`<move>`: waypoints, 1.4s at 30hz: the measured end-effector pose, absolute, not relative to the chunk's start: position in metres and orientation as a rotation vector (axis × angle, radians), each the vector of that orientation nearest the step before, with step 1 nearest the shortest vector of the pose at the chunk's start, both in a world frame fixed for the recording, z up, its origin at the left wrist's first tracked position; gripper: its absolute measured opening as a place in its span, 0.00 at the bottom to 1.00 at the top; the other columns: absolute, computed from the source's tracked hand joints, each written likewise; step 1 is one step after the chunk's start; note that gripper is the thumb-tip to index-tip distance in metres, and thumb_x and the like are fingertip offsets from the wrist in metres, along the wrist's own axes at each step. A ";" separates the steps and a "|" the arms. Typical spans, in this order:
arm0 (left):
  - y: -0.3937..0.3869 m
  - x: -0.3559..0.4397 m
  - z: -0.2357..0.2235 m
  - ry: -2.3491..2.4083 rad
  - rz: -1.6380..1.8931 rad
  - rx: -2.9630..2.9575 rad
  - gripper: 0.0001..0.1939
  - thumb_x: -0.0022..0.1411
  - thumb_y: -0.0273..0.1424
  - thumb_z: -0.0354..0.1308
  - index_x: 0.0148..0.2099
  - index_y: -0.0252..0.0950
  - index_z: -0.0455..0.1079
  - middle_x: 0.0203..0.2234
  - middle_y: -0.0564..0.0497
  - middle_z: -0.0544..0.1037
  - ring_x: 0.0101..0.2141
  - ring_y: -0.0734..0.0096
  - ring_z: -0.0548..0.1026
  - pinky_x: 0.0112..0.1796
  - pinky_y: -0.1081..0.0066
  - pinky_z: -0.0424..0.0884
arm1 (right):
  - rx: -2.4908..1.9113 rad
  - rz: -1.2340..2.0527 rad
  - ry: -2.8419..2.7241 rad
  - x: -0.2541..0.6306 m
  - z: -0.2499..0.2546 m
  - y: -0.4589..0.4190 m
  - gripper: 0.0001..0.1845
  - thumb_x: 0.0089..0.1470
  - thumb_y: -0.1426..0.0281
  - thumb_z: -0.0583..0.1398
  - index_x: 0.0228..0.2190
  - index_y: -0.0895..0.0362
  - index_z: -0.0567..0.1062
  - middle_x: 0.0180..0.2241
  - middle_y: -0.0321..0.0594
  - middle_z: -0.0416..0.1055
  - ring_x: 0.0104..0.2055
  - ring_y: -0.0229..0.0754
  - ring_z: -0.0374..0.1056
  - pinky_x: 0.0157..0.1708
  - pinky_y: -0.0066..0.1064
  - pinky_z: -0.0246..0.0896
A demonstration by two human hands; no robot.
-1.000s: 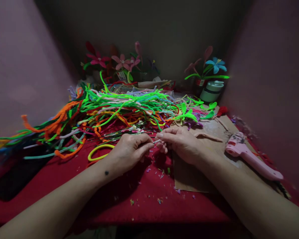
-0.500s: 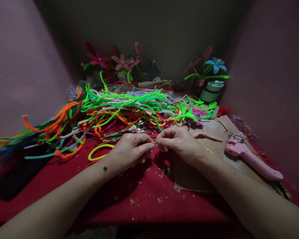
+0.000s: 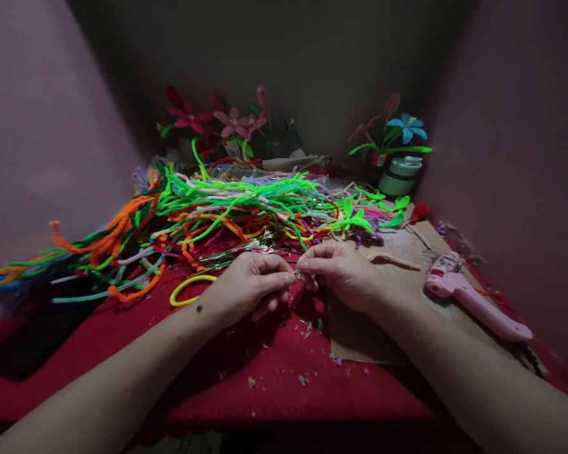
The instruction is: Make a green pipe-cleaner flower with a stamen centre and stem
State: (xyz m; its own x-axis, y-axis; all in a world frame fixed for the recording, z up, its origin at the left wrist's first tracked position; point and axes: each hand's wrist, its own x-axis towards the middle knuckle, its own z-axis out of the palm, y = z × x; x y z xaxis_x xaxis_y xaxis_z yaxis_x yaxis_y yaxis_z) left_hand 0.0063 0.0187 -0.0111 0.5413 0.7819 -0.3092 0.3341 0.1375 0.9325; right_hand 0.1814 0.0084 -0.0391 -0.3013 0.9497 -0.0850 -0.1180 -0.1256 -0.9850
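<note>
My left hand [image 3: 250,284] and my right hand [image 3: 341,274] meet over the red cloth at the middle, fingertips almost touching. Thumb and forefinger of each are pinched on a thin pale strand [image 3: 298,275], mostly hidden by the fingers. Just behind the left hand lies a bundle of thin-stemmed flower stamens [image 3: 260,243] with whitish tips. A yellow loop handle [image 3: 174,295] shows beside the left wrist, the rest of it covered. Under the right hand and forearm is a brown cardboard sheet [image 3: 360,343].
A heap of coloured pipe cleaners [image 3: 246,195] spreads across the back and left. Green fuzzy leaves [image 3: 350,217] and a pink-handled tool [image 3: 483,306] lie to the right. Behind stand a green lidded jar [image 3: 400,178] and fuzzy flowers [image 3: 408,128]. Scraps dot the red cloth [image 3: 274,391].
The pale strands that showed between my fingertips are now almost fully covered. The hands have drawn slightly closer together, and the left lower fingers have opened a little. The view has tilted slightly.
</note>
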 end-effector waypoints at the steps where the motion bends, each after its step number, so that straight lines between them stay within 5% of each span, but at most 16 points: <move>1: 0.019 0.006 -0.012 1.012 0.428 1.404 0.10 0.55 0.34 0.56 0.28 0.32 0.68 0.11 0.58 0.66 0.10 0.84 0.58 0.10 0.82 0.52 | -1.015 1.592 -1.240 0.182 -0.040 0.009 0.06 0.43 0.70 0.61 0.20 0.60 0.72 0.16 0.33 0.65 0.17 0.31 0.56 0.19 0.26 0.49; 11: 0.021 0.009 -0.026 0.823 0.520 1.022 0.05 0.54 0.28 0.57 0.28 0.33 0.64 0.16 0.56 0.70 0.10 0.86 0.57 0.08 0.84 0.56 | -1.017 1.629 -1.045 0.185 -0.033 0.012 0.06 0.40 0.72 0.63 0.23 0.62 0.72 0.19 0.36 0.67 0.20 0.31 0.60 0.21 0.26 0.52; 20: 0.027 0.008 -0.029 0.791 0.603 0.981 0.04 0.54 0.25 0.56 0.28 0.33 0.63 0.15 0.57 0.68 0.10 0.85 0.56 0.07 0.83 0.57 | -1.263 0.975 -1.284 0.216 0.000 -0.004 0.05 0.43 0.70 0.61 0.24 0.59 0.73 0.21 0.36 0.69 0.23 0.34 0.63 0.24 0.28 0.56; 26: 0.030 0.007 -0.029 0.773 0.616 0.981 0.04 0.53 0.24 0.56 0.27 0.33 0.64 0.14 0.57 0.66 0.10 0.84 0.57 0.07 0.82 0.57 | -1.745 0.346 -1.823 0.249 -0.010 -0.049 0.10 0.51 0.70 0.55 0.34 0.58 0.74 0.34 0.45 0.73 0.37 0.45 0.68 0.37 0.36 0.61; 31: 0.029 0.007 -0.029 0.755 0.588 1.012 0.05 0.53 0.25 0.56 0.26 0.33 0.64 0.13 0.56 0.66 0.10 0.83 0.57 0.07 0.82 0.57 | -1.735 0.161 -2.194 0.258 -0.030 -0.073 0.26 0.47 0.70 0.59 0.50 0.55 0.64 0.52 0.48 0.63 0.56 0.52 0.55 0.53 0.44 0.53; 42: 0.031 0.007 -0.033 0.727 0.611 1.001 0.04 0.51 0.24 0.58 0.27 0.33 0.65 0.16 0.55 0.68 0.12 0.83 0.60 0.08 0.82 0.58 | -1.649 0.175 -2.098 0.252 -0.037 -0.071 0.26 0.47 0.74 0.57 0.49 0.52 0.64 0.48 0.45 0.61 0.53 0.49 0.58 0.52 0.42 0.55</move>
State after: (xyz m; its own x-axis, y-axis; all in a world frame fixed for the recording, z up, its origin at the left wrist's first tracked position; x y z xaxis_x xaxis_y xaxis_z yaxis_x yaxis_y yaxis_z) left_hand 0.0067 0.0308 -0.0330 0.6161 0.7444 -0.2576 -0.1248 0.4152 0.9011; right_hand 0.2522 -0.0713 -0.0371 -0.1732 0.9452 0.2768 0.8864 0.2721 -0.3746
